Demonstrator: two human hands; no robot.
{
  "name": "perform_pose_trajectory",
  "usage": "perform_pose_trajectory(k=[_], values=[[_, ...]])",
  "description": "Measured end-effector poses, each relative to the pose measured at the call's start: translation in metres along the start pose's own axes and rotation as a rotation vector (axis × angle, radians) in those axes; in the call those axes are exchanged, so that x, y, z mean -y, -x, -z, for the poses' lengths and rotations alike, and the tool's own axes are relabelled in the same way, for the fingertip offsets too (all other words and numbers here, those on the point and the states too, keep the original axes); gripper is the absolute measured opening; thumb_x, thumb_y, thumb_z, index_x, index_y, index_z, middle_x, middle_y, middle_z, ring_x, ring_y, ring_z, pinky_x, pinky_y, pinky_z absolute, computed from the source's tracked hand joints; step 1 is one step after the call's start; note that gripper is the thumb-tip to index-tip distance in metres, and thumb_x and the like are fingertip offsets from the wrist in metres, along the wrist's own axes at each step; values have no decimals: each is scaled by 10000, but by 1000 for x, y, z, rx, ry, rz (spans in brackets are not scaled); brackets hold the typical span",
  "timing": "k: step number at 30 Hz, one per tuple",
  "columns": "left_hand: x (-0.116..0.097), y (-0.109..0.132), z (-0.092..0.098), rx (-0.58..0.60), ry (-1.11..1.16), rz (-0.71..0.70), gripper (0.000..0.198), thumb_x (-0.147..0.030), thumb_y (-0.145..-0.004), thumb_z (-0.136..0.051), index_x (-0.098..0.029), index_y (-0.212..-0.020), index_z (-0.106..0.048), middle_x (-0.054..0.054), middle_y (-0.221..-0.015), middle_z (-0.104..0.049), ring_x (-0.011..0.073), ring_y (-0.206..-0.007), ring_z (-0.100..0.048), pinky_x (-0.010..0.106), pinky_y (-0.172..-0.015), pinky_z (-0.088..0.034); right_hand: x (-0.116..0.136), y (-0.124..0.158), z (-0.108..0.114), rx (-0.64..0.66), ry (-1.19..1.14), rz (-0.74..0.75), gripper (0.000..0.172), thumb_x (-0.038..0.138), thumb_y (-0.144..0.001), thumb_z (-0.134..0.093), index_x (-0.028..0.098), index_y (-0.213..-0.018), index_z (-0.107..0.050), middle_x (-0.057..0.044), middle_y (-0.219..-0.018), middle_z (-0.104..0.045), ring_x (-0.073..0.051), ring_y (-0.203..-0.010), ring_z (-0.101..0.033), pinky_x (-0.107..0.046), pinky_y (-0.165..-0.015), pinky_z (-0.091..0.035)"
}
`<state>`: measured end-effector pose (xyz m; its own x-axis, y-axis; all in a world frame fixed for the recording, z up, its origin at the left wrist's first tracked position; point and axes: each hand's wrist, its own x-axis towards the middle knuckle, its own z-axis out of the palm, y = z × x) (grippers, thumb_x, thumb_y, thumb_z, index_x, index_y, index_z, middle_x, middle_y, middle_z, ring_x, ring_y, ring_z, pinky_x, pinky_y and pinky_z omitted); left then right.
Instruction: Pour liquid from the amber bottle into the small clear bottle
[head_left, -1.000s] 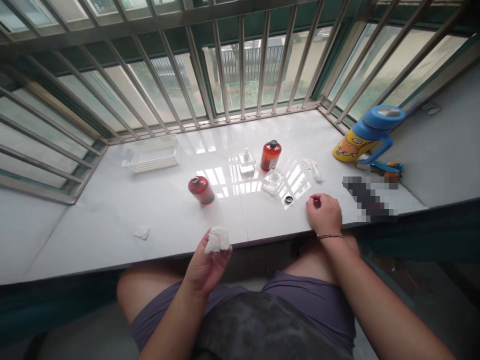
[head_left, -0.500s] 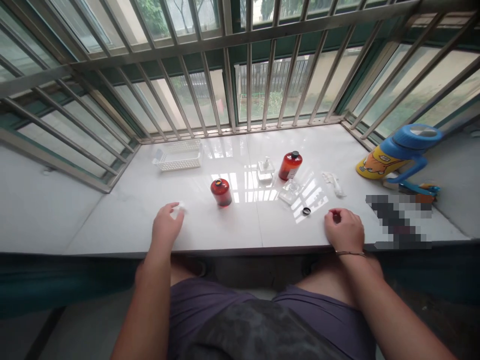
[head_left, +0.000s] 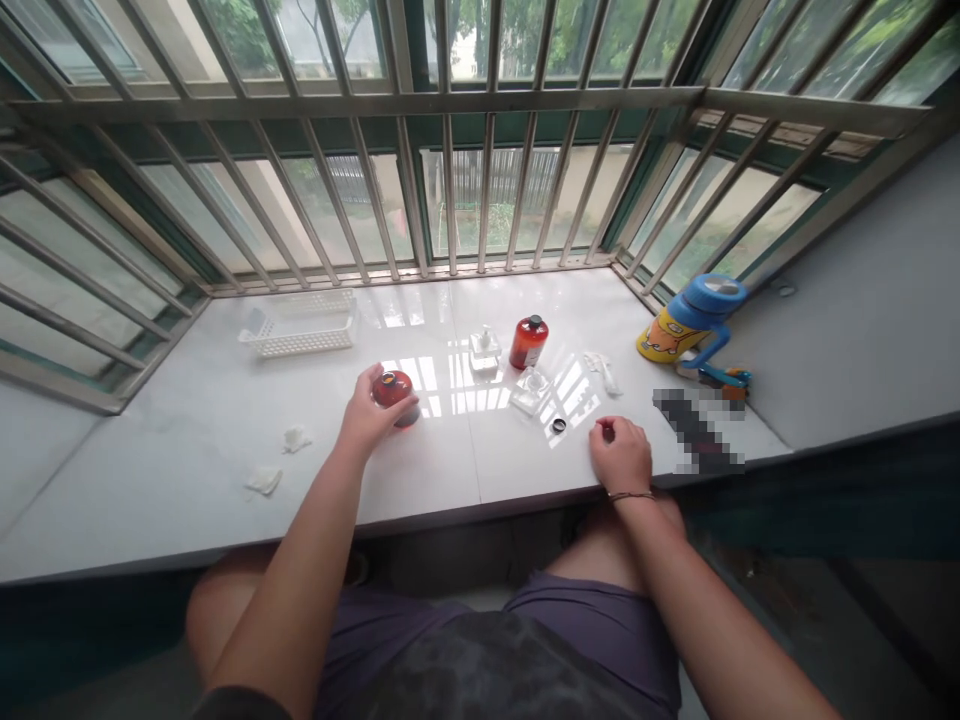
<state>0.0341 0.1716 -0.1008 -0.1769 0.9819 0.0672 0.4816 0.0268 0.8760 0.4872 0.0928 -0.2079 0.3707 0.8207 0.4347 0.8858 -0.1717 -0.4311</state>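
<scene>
My left hand [head_left: 366,412] is wrapped around a red glass bottle [head_left: 397,392] with a dark top, which stands tilted on the white stone sill [head_left: 450,480]. My right hand [head_left: 621,456] rests at the sill's front edge, its fingers curled, with nothing clearly visible in them. Nearest that hand lie a small black cap [head_left: 559,425] and a square glass bottle [head_left: 531,392]. Behind these stand a glass pump bottle [head_left: 485,352] and an amber bottle [head_left: 529,342] with a black cap. Two tissue scraps [head_left: 264,481] lie left of my left hand.
A white plastic basket [head_left: 300,330] stands at the back left, against steel window bars [head_left: 450,200]. A crumpled tissue [head_left: 602,372], a blue-and-yellow cartoon flask [head_left: 690,318] and a pixelated patch [head_left: 697,430] lie to the right.
My left hand has let go of the crumpled tissue, which now lies on the sill, and has moved onto the red bottle. My right hand stays in place. The view has tilted slightly.
</scene>
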Motion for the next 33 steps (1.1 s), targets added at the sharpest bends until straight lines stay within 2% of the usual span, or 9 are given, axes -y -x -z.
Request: perform_pose_trajectory(k=[3, 7, 12, 16, 20, 23, 26, 30, 33], values=[[-15, -3, -17, -35, -15, 58, 776, -465, -735, -955, -318, -1408, -597, 97, -1475, -666, 319, -1301, -684, 488, -1135, -551, 1, -1, 0, 3, 1, 0, 166, 336, -942, -555, 226, -963, -678, -103, -947, -739, -301, -947, -607, -415, -873, -451], [-28, 10, -32, -49, -17, 95, 635, -466, -758, -926, -325, -1304, -635, 73, -1332, -721, 312, -1182, -721, 471, -1006, -605, 0, -2, -2, 12, 10, -9, 168, 333, -951, -548, 227, -962, -677, -95, -963, -741, -295, -962, -609, -404, -869, -440], [-27, 44, -50, 56, 7, -3, 628, -443, -770, -905, -312, -1312, -615, 71, -1284, -735, 296, -1154, -734, 465, -1034, -584, 0, -2, -2, 51, 26, -13, 159, 330, -946, -565, 228, -987, -680, -83, -992, -740, -286, -988, -605, -396, -874, -424], [-24, 77, -62, 90, 58, -61, 641, -451, -765, -901, -296, -1312, -603, 69, -1273, -737, 290, -1160, -741, 450, -1049, -583, -1, -9, 1, 82, 24, 3, 188, 342, -943, -575, 233, -1045, -689, -85, -1051, -732, -288, -1017, -605, -400, -882, -432], [-22, 100, -66, 106, 80, -94, 646, -450, -768, -904, -291, -1312, -595, 67, -1292, -738, 283, -1161, -748, 435, -1049, -582, -4, -36, 4, 35, 53, -28, 303, 392, -955, -578, 202, -1166, -683, -163, -1192, -686, -348, -1134, -564, -458, -934, -438], [-21, 105, -64, 114, 96, -103, 643, -437, -776, -901, -293, -1318, -587, 70, -1330, -727, 278, -1189, -740, 418, -1054, -580, -6, -65, 0, 4, 89, -70, 434, 454, -951, -618, 167, -1275, -647, -228, -1331, -625, -391, -1217, -525, -517, -998, -419], [-20, 105, -63, 116, 107, -102, 640, -424, -777, -902, -288, -1314, -582, 71, -1346, -719, 276, -1204, -735, 418, -1062, -575, -7, -90, -8, 52, 109, -91, 554, 503, -905, -695, 137, -1317, -638, -248, -1331, -631, -392, -1184, -549, -523, -996, -429], [-20, 103, -62, 142, 121, -93, 650, -429, -777, -909, -288, -1316, -574, 72, -1344, -718, 273, -1201, -734, 421, -1058, -577, -12, -107, -15, 152, 104, -107, 415, 426, -884, -706, 138, -1183, -717, -216, -1163, -697, -348, -1058, -601, -475, -929, -459], [-20, 104, -62, 143, 123, -92, 652, -432, -775, -910, -287, -1314, -574, 75, -1333, -721, 279, -1200, -738, 419, -1042, -586, -15, -111, -12, 175, 73, -124, 337, 371, -880, -675, 145, -1122, -741, -188, -1079, -713, -312, -999, -618, -443, -919, -467]])
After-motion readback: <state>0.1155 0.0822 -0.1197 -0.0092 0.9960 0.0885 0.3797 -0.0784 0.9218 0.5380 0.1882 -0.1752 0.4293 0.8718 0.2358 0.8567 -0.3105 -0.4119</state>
